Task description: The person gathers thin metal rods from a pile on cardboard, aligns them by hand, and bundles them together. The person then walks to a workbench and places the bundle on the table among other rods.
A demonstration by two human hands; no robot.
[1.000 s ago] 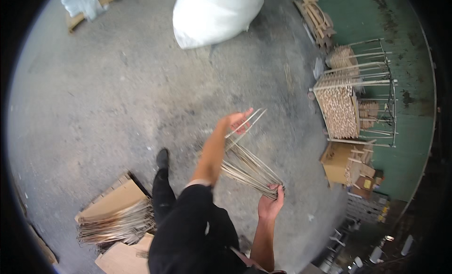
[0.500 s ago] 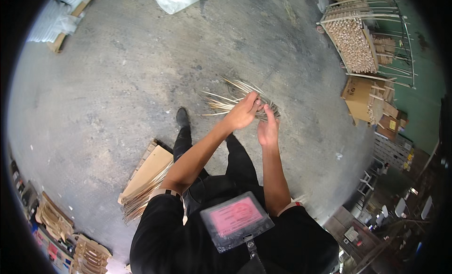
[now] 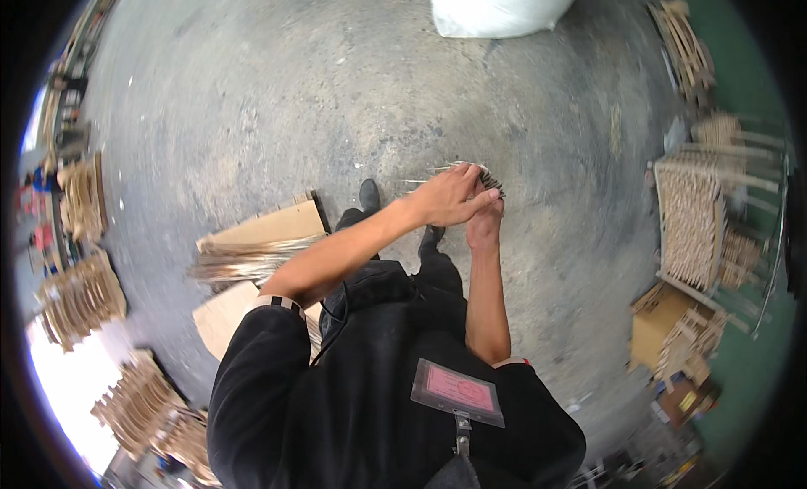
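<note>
I hold a bundle of thin sticks (image 3: 493,183) out in front of my body with both hands. My left hand (image 3: 452,195) lies over the bundle, its fingers curled round it. Close beside it, my right hand (image 3: 485,226) grips the bundle from below, and the left hand covers most of its fingers. Dark stick ends show past the hands on the right, while a few pale ends poke out to the left. On my left, more long thin sticks (image 3: 261,258) lie on brown boards (image 3: 265,226) low on the floor.
A white plastic-wrapped bulk (image 3: 504,8) lies on the grey concrete floor ahead. At the right stand a rack of stacked wooden rods (image 3: 689,216) and a cardboard box (image 3: 656,325). Stacks of curved wooden parts (image 3: 82,296) stand along the left.
My view and body have turned left, so the floor things have swung clockwise. My left hand has closed further over the bundle, and fewer sticks fan out to the left.
</note>
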